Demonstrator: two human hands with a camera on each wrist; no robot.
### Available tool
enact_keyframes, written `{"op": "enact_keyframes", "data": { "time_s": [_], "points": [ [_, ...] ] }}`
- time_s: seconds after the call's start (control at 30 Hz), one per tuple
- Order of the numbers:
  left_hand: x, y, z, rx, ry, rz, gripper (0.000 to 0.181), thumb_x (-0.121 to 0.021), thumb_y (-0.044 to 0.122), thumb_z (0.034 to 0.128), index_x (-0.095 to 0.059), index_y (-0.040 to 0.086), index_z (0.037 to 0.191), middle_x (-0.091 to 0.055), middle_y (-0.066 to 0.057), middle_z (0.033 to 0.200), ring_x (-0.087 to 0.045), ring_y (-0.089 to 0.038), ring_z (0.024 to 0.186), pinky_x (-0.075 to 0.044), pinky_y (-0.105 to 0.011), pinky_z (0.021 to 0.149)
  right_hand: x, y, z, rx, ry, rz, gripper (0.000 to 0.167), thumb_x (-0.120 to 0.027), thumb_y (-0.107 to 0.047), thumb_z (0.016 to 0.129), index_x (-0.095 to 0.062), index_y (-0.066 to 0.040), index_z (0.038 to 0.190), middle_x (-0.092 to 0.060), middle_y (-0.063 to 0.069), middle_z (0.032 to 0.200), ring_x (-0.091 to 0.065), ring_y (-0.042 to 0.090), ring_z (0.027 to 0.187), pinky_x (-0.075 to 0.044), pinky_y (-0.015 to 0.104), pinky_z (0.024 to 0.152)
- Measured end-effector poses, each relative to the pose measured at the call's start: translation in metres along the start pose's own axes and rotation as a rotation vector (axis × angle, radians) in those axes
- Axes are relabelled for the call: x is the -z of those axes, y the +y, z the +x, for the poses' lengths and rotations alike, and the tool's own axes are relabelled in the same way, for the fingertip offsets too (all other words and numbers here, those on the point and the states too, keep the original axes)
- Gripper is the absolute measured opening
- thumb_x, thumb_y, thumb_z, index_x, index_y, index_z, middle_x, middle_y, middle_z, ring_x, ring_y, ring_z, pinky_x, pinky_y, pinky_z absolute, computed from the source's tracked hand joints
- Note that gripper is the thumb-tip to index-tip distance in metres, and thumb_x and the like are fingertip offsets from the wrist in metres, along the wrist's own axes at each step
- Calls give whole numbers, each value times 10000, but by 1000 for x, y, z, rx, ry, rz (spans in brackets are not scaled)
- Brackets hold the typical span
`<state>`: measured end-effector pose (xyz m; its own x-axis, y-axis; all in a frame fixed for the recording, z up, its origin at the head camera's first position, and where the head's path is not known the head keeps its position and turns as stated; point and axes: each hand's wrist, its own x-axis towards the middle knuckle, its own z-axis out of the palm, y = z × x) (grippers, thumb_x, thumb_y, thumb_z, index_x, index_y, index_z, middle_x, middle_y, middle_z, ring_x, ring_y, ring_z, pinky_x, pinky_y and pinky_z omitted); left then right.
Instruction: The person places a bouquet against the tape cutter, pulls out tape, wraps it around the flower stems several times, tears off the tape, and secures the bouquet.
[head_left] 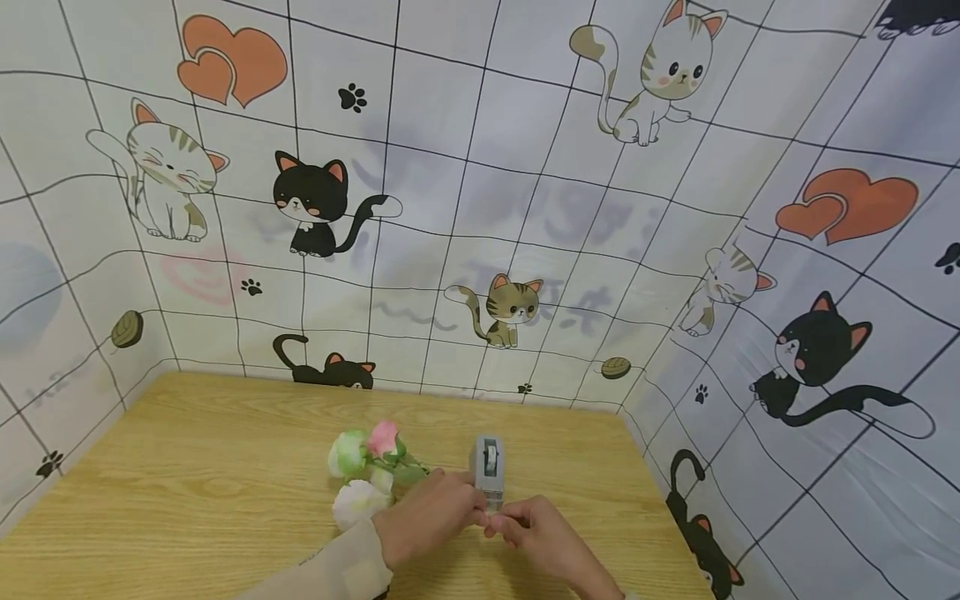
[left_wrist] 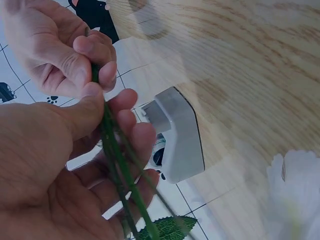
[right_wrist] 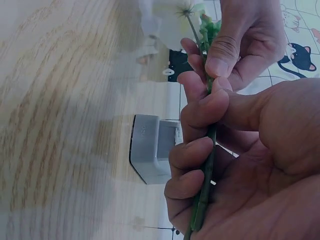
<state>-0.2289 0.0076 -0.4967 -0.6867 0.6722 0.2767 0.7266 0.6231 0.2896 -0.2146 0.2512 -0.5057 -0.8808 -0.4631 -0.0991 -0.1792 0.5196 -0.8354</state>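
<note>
Green stems [right_wrist: 202, 205] ran between both hands over the near middle of the wooden table [head_left: 187, 475]. The left hand [head_left: 437, 512] pinched them between thumb and fingers; the right hand [head_left: 547, 537] had its fingers curled round their right end. A grey tape dispenser [head_left: 489, 483] stood just beyond the hands. To the left showed a pink bloom [head_left: 384, 437], a pale green bloom [head_left: 347, 454] and, nearer, a white bloom [head_left: 358, 504]. A cat-printed cloth [head_left: 427, 208] hung along the far and right sides.
</note>
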Motion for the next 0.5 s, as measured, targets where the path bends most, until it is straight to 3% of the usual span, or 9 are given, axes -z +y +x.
{"op": "enact_keyframes", "data": {
  "time_s": [0.17,0.3,0.5],
  "points": [
    [2,1,-1,10,-1,4,176,-846,374,1042,-898,222,970,-808,108,991,-534,74,738,-469,-156,633,-5,0,-1,44,29,-29,233,-718,-156,1156,-874,-44,1023,-582,-67,718,-479,-22,632,-396,188,607],
    [3,2,0,28,-12,2,151,-873,344,1028,-891,215,952,-810,101,983,-580,60,753,-479,-169,634,-8,0,-2,53,43,-57,235,-724,-193,1151,-856,-66,1003,-582,-78,727,-479,-26,635,-400,196,606],
    [1,3,-1,27,-7,34,145,-881,335,1016,-876,216,934,-764,115,933,-550,50,737,-465,-168,617,-7,0,-2,40,2,-55,291,-689,-245,1184,-828,-30,1044,-632,-79,777,-537,-13,676,-449,207,635]
  ]
}}
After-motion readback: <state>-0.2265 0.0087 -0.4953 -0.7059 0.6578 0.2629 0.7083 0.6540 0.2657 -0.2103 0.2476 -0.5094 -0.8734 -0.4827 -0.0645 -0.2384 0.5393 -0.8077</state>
